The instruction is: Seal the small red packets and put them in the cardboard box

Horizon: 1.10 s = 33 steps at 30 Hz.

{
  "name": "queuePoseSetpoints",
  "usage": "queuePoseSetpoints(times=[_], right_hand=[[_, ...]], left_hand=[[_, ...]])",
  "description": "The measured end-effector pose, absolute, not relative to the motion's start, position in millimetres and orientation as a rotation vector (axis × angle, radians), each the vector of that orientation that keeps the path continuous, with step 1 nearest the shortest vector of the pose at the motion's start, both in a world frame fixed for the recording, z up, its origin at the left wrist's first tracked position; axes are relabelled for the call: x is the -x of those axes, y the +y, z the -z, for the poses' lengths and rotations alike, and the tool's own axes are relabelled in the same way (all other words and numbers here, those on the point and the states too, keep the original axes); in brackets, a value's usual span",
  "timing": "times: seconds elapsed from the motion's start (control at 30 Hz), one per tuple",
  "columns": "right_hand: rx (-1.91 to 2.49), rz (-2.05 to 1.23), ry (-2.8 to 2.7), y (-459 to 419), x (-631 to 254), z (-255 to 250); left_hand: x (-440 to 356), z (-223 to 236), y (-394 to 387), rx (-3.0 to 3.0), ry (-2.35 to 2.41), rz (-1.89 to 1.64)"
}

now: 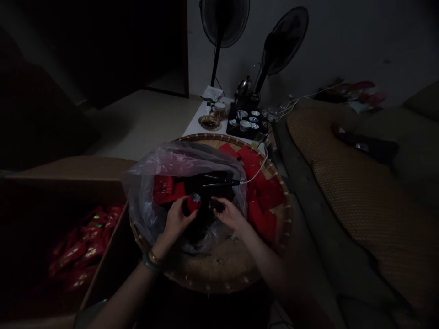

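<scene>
My left hand (176, 220) is closed around a small red packet (193, 204), whose open top shows a silvery inside. Just to its right, my right hand (229, 213) pinches a dark clump (217, 205); its exact kind is too dim to make out. Both hands are over a clear plastic bag (144, 171), spread open with dark loose contents inside. The bag lies in a round woven bamboo tray (219, 285). Beyond my hands, a slim black device (222, 183) with a red light and white cord rests across the bag. Flat red packets (262, 219) lie along the tray's right side.
A cardboard box (72, 167) at left holds many shiny red packets (91, 244). Behind the tray, a white table (195, 125) bears a black tea tray with small cups (244, 125). Two standing fans (224, 23) are farther back. A sofa with a woven mat (343, 183) lines the right.
</scene>
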State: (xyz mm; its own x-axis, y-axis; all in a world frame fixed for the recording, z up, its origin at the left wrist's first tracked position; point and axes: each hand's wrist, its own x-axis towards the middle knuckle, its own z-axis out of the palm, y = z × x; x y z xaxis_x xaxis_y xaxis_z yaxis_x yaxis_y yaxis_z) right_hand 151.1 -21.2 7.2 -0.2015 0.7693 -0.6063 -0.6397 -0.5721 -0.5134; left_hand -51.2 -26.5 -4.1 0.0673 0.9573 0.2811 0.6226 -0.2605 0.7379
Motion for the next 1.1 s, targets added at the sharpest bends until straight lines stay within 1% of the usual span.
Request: queuePoseSetpoints(times=[0.1,0.2,0.33,0.57,0.7,0.83,1.1], right_hand=[[0.945,-1.925,0.079,-23,-151,-11],[0.883,-1.907,0.167,-24,-147,-12],[0.818,-1.875,0.182,-26,-138,-9],[0.878,-1.773,0.2,-26,-129,-6],[0.93,-1.812,0.22,-28,-133,-8],[0.875,-1.877,0.206,-30,-137,-8],[0.792,-1.889,0.133,-31,-137,-20]], left_hand=[[51,4,-27,-1.936,1.56,-1.06],[51,5,-27,-1.948,1.562,-1.067],[50,4,-28,-1.965,1.55,-1.063],[50,3,-29,-1.96,1.545,-1.075],[49,2,-29,-1.954,1.545,-1.072],[49,1,-29,-1.951,1.543,-1.072],[48,3,-29,-1.951,1.538,-1.067]])
